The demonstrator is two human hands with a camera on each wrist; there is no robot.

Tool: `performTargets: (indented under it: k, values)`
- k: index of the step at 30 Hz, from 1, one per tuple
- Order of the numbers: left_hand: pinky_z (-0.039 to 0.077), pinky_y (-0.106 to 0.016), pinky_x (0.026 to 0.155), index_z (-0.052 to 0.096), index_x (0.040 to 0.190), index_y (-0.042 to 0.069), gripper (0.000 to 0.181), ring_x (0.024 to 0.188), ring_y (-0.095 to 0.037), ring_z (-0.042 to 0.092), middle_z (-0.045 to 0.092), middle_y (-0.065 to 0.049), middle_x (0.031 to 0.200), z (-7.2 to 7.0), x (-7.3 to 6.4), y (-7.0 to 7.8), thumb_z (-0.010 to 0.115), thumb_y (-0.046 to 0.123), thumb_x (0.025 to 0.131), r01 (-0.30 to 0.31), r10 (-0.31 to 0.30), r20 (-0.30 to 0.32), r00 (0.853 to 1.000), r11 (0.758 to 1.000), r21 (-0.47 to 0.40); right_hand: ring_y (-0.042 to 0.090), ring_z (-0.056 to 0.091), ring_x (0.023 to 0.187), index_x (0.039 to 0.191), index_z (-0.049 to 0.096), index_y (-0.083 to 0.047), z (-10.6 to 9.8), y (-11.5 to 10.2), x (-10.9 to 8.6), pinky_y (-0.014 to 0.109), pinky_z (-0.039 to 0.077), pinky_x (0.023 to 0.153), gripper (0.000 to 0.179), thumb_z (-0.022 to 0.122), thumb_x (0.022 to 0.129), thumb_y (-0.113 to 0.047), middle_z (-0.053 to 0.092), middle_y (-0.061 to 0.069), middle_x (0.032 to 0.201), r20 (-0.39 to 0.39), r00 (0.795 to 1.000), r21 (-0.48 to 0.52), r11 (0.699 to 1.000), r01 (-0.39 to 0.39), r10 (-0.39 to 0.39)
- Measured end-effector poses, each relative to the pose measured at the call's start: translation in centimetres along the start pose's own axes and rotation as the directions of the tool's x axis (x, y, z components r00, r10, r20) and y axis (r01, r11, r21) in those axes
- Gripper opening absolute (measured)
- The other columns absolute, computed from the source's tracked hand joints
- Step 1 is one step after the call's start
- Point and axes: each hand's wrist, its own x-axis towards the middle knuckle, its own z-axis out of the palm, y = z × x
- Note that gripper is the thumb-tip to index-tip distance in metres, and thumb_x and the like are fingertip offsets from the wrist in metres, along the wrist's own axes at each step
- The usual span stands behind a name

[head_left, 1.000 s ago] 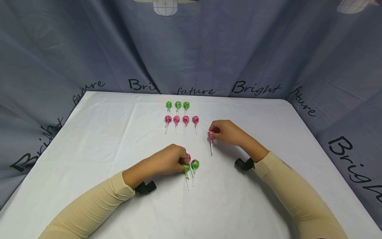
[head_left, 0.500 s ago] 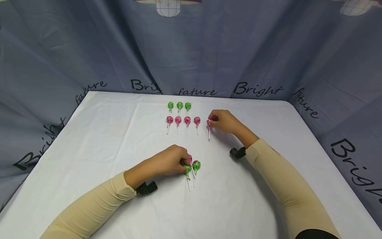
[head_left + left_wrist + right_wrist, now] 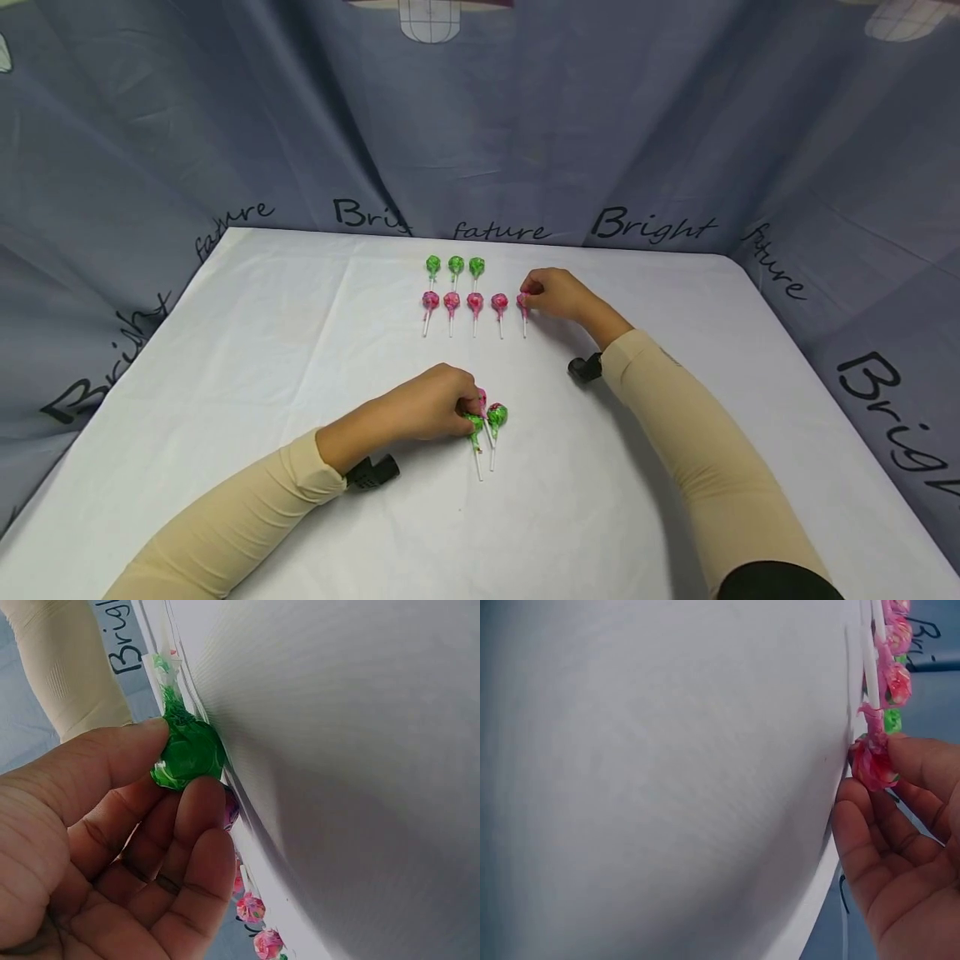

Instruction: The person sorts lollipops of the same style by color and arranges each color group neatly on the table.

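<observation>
My right hand (image 3: 558,295) pinches a pink lollipop (image 3: 874,763) by its wrapped head, at the right end of a row of pink lollipops (image 3: 475,303). Its white stick points toward me, in line with the others. Nearer to me, my left hand (image 3: 435,402) pinches the head of a green lollipop (image 3: 189,754) between thumb and fingers. Beside it lie another green lollipop (image 3: 497,415) and a pink lollipop (image 3: 482,398), the pink one partly hidden behind the left fingers. Behind the pink row lie three green lollipops (image 3: 456,265).
A white cloth covers the table (image 3: 247,350). A grey-blue curtain (image 3: 480,125) with printed lettering hangs behind its far edge. Small black wrist cameras (image 3: 372,472) sit under both forearms, close over the cloth.
My right hand has carried the pink lollipop away from me and slightly left, up to the end of the pink row. The left hand has kept its hold on the green lollipop.
</observation>
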Motion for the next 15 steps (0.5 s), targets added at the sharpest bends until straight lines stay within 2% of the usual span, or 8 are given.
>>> performTargets:
  k: [15]
  values:
    - [0.046, -0.024, 0.064, 0.071, 0.078, 0.009, 0.011, 0.07, -0.008, 0.051, 0.06, 0.005, 0.077, 0.03, 0.02, -0.04, 0.078, 0.001, 0.08, -0.004, 0.004, -0.004, 1.0, 1.0, 0.018, 0.024, 0.051, 0.092, 0.106, 0.062, -0.007, 0.34, -0.24, -0.01, 0.036, 0.044, 0.08, 0.016, 0.067, 0.095, -0.017, 0.059, 0.009, 0.1, 0.018, 0.999, 0.021, 0.999, -0.035, 0.035]
